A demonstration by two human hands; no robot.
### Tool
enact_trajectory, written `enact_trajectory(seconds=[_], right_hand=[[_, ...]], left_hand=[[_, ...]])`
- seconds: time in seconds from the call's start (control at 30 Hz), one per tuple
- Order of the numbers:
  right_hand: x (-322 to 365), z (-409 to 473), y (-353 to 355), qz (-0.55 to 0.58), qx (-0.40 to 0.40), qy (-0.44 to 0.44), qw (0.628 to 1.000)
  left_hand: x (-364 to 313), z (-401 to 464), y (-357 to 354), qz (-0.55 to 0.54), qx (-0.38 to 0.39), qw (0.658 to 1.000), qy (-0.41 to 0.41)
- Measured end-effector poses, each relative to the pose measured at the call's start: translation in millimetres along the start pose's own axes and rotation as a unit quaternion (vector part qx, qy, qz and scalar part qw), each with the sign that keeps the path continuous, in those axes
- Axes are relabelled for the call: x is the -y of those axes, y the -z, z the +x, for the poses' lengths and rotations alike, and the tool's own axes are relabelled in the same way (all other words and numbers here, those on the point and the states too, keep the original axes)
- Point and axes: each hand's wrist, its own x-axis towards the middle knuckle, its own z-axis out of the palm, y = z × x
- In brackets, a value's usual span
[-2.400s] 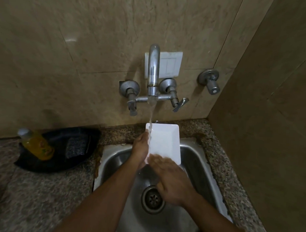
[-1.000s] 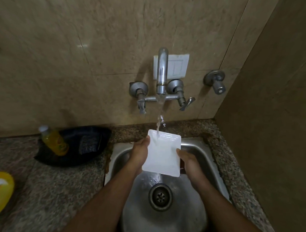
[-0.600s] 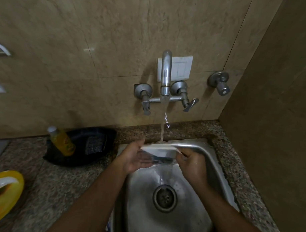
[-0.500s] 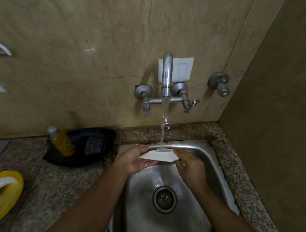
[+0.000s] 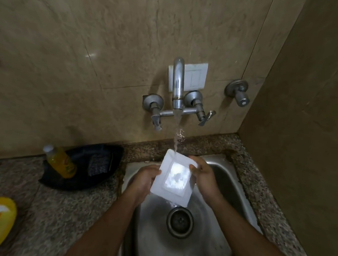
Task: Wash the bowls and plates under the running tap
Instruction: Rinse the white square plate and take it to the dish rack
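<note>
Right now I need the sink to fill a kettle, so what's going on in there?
A person is rinsing a white square plate over the steel sink. The left hand grips its left edge and the right hand its right edge, with the plate tilted so its face shows. Water from the tap hits the plate's far edge and runs off toward the drain. A yellow bottle lies on the counter to the left.
</note>
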Motion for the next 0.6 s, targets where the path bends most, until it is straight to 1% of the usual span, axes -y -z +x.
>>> enact_trajectory(seconds=[0.07, 0.1, 0.13, 0.17, 0.2, 0.23, 0.27, 0.3, 0.33, 0.37, 0.43, 0.47, 0.53, 0.6], right_hand=[[-0.6, 2.8, -3.5, 0.008, 0.022, -0.003, 1.0], [-0.2, 2.9, -7.5, 0.0, 0.034, 0.001, 0.999], [-2.4, 3.5, -11.8, -0.048, 0.029, 0.029, 0.998], [-4.1, 2.9, -16.9, -0.132, 0.016, 0.076, 0.988], [-5.1, 0.5, -22.2, -0.253, -0.003, 0.14, 0.957], [-6.7, -3.8, -28.8, -0.368, -0.012, 0.207, 0.906], [-8.1, -9.6, -35.7, -0.456, 0.001, 0.274, 0.846], [-9.9, -14.6, -40.3, -0.497, 0.038, 0.309, 0.81], [-9.4, -20.5, -44.3, -0.5, 0.064, 0.318, 0.803], [-9.6, -23.4, -45.8, -0.493, 0.07, 0.31, 0.81], [-11.2, -23.0, -47.6, -0.481, 0.055, 0.3, 0.822], [-11.7, -22.6, -47.5, -0.478, 0.06, 0.301, 0.823], [-11.6, -21.2, -45.5, -0.472, 0.094, 0.314, 0.818], [-10.5, -19.2, -43.0, -0.462, 0.102, 0.328, 0.818]], left_hand=[[-7.2, 2.9, -7.4, 0.041, -0.059, 0.997, 0.005], [-9.4, 5.2, -12.0, 0.056, -0.084, 0.995, -0.009], [-10.2, 8.1, -16.1, 0.089, -0.112, 0.989, -0.035], [-8.6, 12.6, -19.6, 0.128, -0.141, 0.98, -0.065], [-5.6, 16.2, -21.8, 0.154, -0.174, 0.968, -0.097], [-3.4, 17.3, -24.9, 0.158, -0.205, 0.957, -0.131], [-2.8, 17.6, -28.0, 0.158, -0.231, 0.948, -0.154], [-4.8, 16.5, -31.9, 0.163, -0.251, 0.938, -0.173], [-6.3, 15.8, -35.4, 0.169, -0.259, 0.933, -0.184], [-7.3, 13.4, -39.1, 0.171, -0.261, 0.929, -0.198], [-4.9, 13.5, -40.6, 0.174, -0.264, 0.924, -0.212], [-3.1, 16.8, -39.0, 0.177, -0.267, 0.924, -0.211], [1.5, 22.7, -34.8, 0.166, -0.26, 0.928, -0.21], [2.3, 22.6, -36.9, 0.136, -0.239, 0.936, -0.221]])
